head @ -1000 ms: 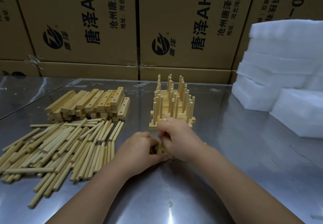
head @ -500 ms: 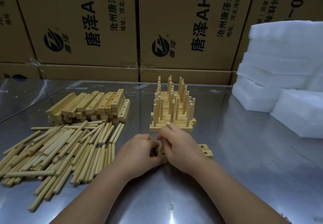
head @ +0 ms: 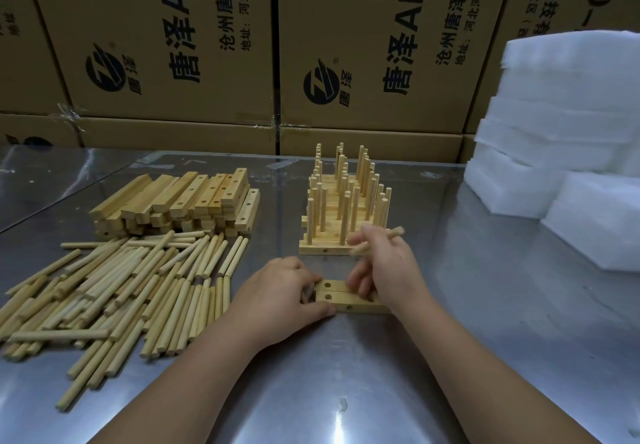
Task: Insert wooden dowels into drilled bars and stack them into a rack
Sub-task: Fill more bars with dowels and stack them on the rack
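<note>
2 drilled bars lie flat, side by side, centre frame, long axis left-right, holes up. The left hand curls round their left end. The right hand clasps smooth round dowels, blurred, slanting toward upper right; its lower fingers touch the bars. The pegged rack stands just behind.

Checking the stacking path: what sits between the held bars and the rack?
Head view: between bars and rack, a strip of bare steel table, with the right hand holding dowels over it.
</note>
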